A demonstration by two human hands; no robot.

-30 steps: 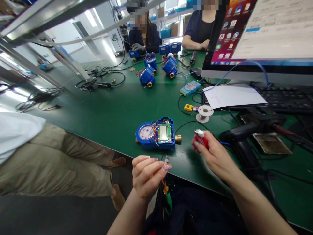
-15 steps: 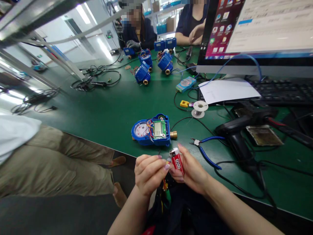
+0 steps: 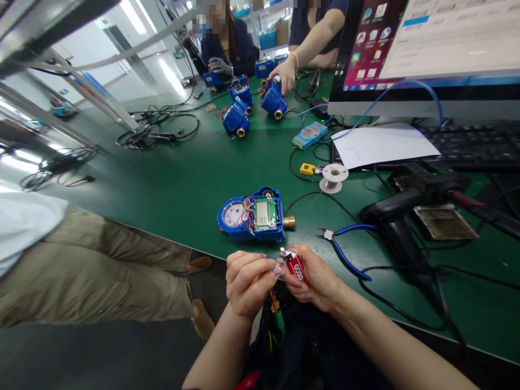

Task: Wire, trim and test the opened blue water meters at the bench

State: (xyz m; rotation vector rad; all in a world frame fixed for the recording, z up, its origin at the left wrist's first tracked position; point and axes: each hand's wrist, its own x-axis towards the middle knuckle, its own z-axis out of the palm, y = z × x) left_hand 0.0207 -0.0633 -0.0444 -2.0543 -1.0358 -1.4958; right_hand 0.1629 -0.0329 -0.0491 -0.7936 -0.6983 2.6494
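My right hand [image 3: 311,279] is wrapped round a red lighter [image 3: 296,265] with a white end, and a small flame [image 3: 283,249] burns at its top. Close beside the flame, my left hand [image 3: 249,281] pinches thin coloured wires [image 3: 278,263]. More of these wires hang below my fingers toward a green part [image 3: 278,320] near my lap. Beyond my hands lies a blue water meter [image 3: 252,216], its cover off, showing a round dial, a display board and loose wires. Blue-handled cutters [image 3: 345,244] rest open on the table to the right.
A solder spool [image 3: 333,177], a blue box [image 3: 310,134] and a yellow connector [image 3: 307,169] sit mid-table. To the right are a barcode scanner [image 3: 400,233], a keyboard [image 3: 479,143] and a monitor [image 3: 430,49]. More blue meters [image 3: 235,117] stand at the back. Someone stands at left.
The lighter now shows a flame, and it has tilted and come closer to the wires. Across the table, a co-worker's hand has reached onto one of the blue meters.
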